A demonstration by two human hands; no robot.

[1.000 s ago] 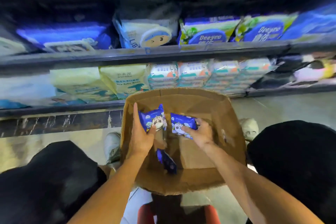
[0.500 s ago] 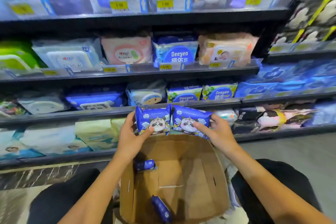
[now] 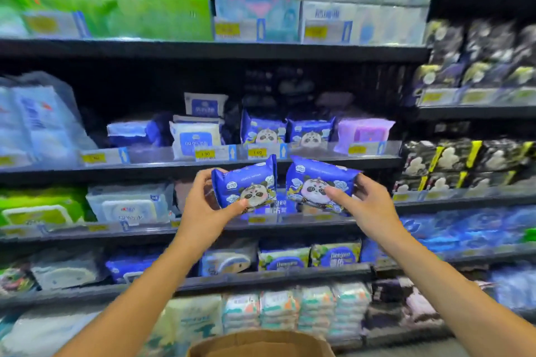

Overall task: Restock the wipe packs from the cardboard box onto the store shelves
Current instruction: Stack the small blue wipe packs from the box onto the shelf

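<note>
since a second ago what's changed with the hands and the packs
Both hands lifted their blue panda packs up out of the box to the shelves: the left hand grips the left pack, the right hand the right pack, just under the matching shelf packs. Nothing was let go, and each hand has the same pack.

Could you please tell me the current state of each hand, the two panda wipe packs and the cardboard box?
left hand: grips the left panda pack
right hand: grips the right panda pack
left panda pack: held up, below the matching packs on shelf
right panda pack: held up beside it, not yet shelved
cardboard box: open, only its rim in view
</note>
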